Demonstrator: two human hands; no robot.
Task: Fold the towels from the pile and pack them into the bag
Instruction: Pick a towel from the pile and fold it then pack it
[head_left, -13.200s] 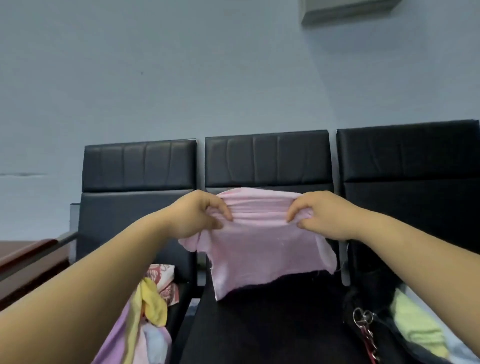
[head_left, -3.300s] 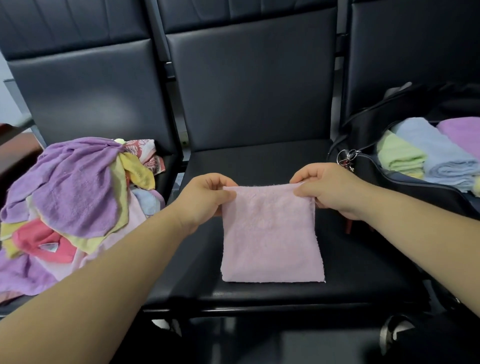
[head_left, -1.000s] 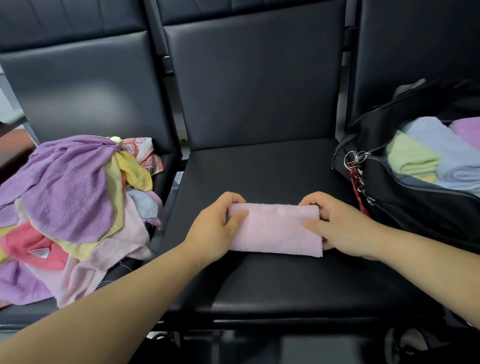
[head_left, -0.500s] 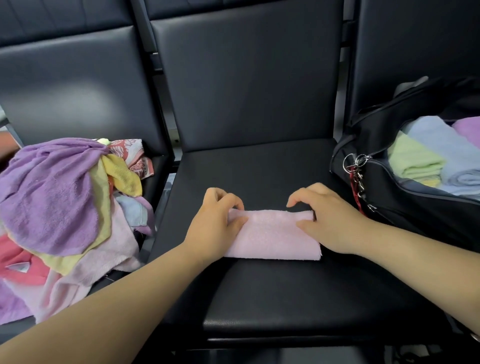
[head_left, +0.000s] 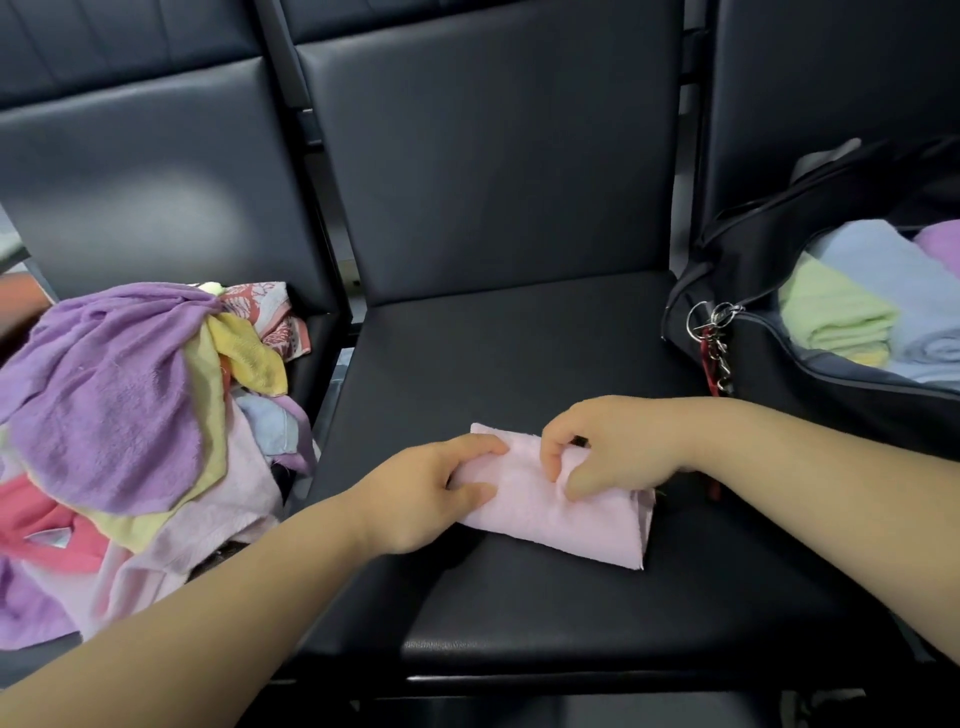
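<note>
Towel (head_left: 571, 525) lying folded on the seat (head_left: 519, 364)
I see my left hand (head_left: 421, 493) grip one end and my right hand (head_left: 613, 452) pinch the top with bent fingers

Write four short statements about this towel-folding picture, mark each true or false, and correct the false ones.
1. The folded pale pink terry towel lies on the black padded seat of the middle chair. True.
2. Only the left grip holds that towel. False: the right grip pinches it too.
3. The black zip-up fabric bag is empty. False: it holds folded towels, among them a light green folded towel.
4. The loose pile of coloured towels sits on the left black chair, with a crumpled purple towel on top. True.
</note>
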